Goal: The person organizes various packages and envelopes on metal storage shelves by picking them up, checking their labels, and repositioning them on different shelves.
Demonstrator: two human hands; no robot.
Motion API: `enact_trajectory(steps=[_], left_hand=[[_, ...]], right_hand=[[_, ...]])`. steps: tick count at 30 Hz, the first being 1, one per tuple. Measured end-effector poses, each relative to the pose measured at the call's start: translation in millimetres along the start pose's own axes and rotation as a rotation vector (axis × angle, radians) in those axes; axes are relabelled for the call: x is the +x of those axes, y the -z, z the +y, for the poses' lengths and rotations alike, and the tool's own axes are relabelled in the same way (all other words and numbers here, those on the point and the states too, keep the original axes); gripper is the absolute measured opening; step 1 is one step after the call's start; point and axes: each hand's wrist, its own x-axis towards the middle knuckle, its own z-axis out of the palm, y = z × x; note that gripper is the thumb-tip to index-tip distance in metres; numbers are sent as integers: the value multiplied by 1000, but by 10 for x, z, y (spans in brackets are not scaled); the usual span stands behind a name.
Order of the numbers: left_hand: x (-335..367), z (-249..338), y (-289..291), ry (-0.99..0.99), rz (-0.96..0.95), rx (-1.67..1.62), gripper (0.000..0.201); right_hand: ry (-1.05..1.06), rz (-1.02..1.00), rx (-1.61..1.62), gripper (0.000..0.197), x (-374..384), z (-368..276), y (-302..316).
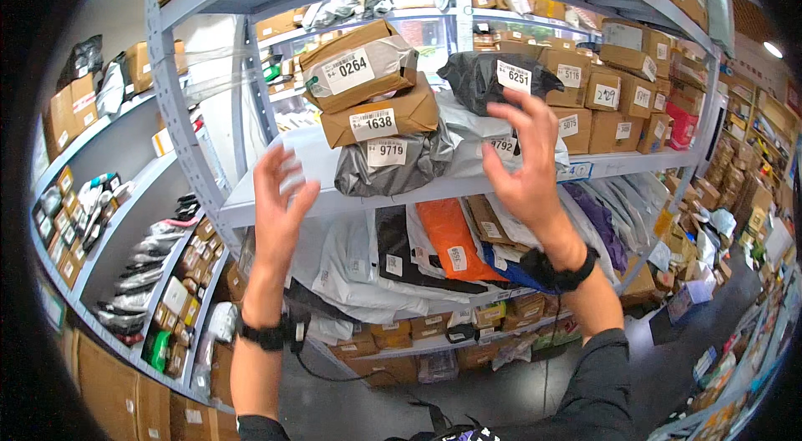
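My left hand [282, 199] is raised at the front edge of the middle shelf [631, 164], fingers spread and holding nothing. To its right, a stack rises from the shelf: a grey plastic parcel [355, 179] at the bottom, a brown cardboard box [420, 104] over it, and a taped cardboard box [393, 59] tilted on top. My right hand [528, 157] is open, thumb and fingers apart, in front of a white plastic parcel [464, 136] and a black plastic parcel [468, 78] lying above it. Whether its fingertips touch either parcel, I cannot tell. Both wrists wear black bands.
Small cardboard boxes [606, 130] are stacked at the shelf's right end. On the shelf below, flat mailers lean in a row, one of them an orange mailer [447, 236]. A metal upright [185, 98] stands left of my left hand. Loaded side shelves [109, 228] are further left.
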Motion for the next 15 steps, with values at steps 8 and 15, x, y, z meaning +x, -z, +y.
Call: enact_trajectory(steps=[8,15], left_hand=[[1057,-243,-567,-55,-126,-377,116],[1049,-209,-780,-139,-86,-515,113]], right_hand=[[229,-139,-386,55,435,-83,-430],[176,-245,-494,57,563,-160,-553]])
